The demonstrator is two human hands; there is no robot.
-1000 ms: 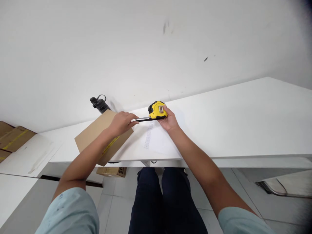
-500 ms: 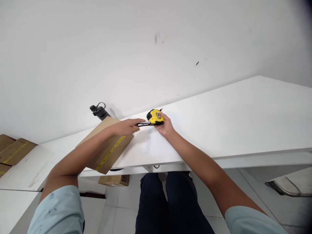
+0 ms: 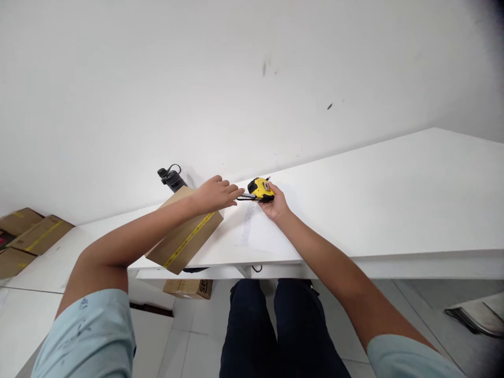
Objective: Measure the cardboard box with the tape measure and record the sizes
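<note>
My right hand (image 3: 276,205) grips a yellow and black tape measure (image 3: 260,189) on the white table (image 3: 374,210). A short length of its blade sticks out to the left, and the fingers of my left hand (image 3: 216,193) pinch the blade's tip. My left forearm lies over a flat cardboard box (image 3: 185,237) with a yellow tape stripe, which overhangs the table's front edge. A white sheet of paper (image 3: 255,233) with faint print lies under the tape measure, just in front of my right hand.
A black bottle (image 3: 171,178) with a loop strap stands by the wall behind the box. Several cardboard boxes (image 3: 27,236) lie at the far left. Another small box (image 3: 189,287) sits on the floor under the table, by my legs.
The blade showing between my hands has become shorter, and my left hand has come closer to the tape measure. The camera has shifted a little.
</note>
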